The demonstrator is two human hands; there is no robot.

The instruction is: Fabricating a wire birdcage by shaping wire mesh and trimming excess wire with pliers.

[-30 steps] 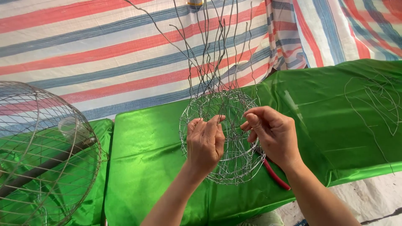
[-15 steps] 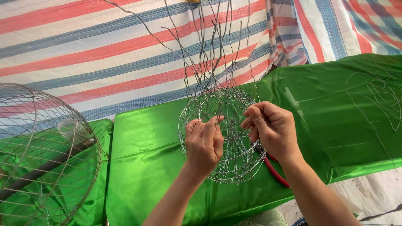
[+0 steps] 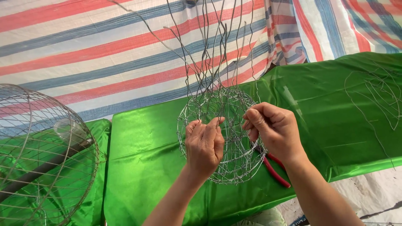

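Observation:
A half-woven round wire basket [image 3: 228, 104] stands on edge over a shiny green cloth [image 3: 146, 155], with long loose wire ends [image 3: 209, 46] rising from its rim. My left hand [image 3: 205, 146] pinches the mesh near its middle, fingers closed on the wires. My right hand [image 3: 274, 129] grips wire strands at the basket's right side, thumb and forefinger pressed together on a strand.
Red-handled pliers [image 3: 276, 169] lie on the cloth under my right wrist. A large finished wire cage [image 3: 37, 159] sits at the left. Loose bent wires [image 3: 377, 96] lie on the cloth at the right. A red, white and blue striped tarp [image 3: 104, 54] hangs behind.
Both hands stay on the wire basket with only small finger shifts. The basket and loose wire ends have tilted slightly.

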